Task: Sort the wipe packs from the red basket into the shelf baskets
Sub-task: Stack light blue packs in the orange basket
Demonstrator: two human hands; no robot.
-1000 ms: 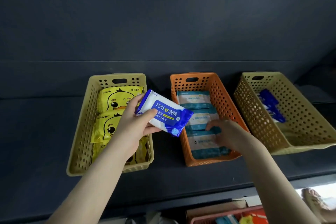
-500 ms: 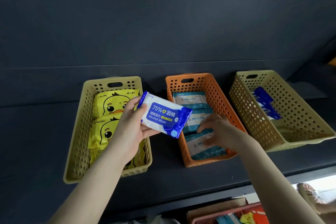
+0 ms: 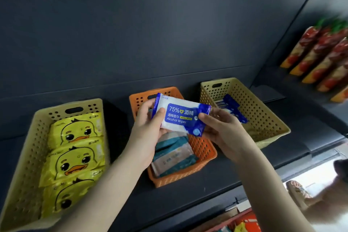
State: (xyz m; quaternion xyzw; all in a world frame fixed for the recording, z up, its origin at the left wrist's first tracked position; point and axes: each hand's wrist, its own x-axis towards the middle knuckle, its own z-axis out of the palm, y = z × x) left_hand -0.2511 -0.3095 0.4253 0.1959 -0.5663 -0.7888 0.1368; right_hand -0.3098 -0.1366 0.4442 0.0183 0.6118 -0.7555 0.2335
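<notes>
Item in hand: one alcohol wipe pack (image 3: 180, 117), blue and white film printed "75%" and "Alcohol Wipes", held in the air above the orange basket (image 3: 202, 149), between it and the tan basket on the right (image 3: 263, 117).

Grip: the left hand (image 3: 148, 130) holds the pack's left end, thumb on the printed face and fingers behind. The right hand (image 3: 222, 130) pinches the right end, thumb on the face near the lower corner.

Handling, as judged: a light, soft pouch with glossy film, likely to flex in the middle and slide under a loose pinch. The crimped end seals give the firmest purchase. A one-hand hold across the flat body would also serve. Not fragile.

Destination, as judged: the tan basket on the right, which holds matching blue packs (image 3: 232, 106).

Not verifiable:
- The count of blue packs, which overlap and are partly behind the right hand.
- The teal wipe packs (image 3: 173, 154) in the orange basket: blurred, upper ones covered.
- The red basket (image 3: 246, 218), cut off at the lower edge, contents unclear.
- Fingers behind the held pack.
</notes>
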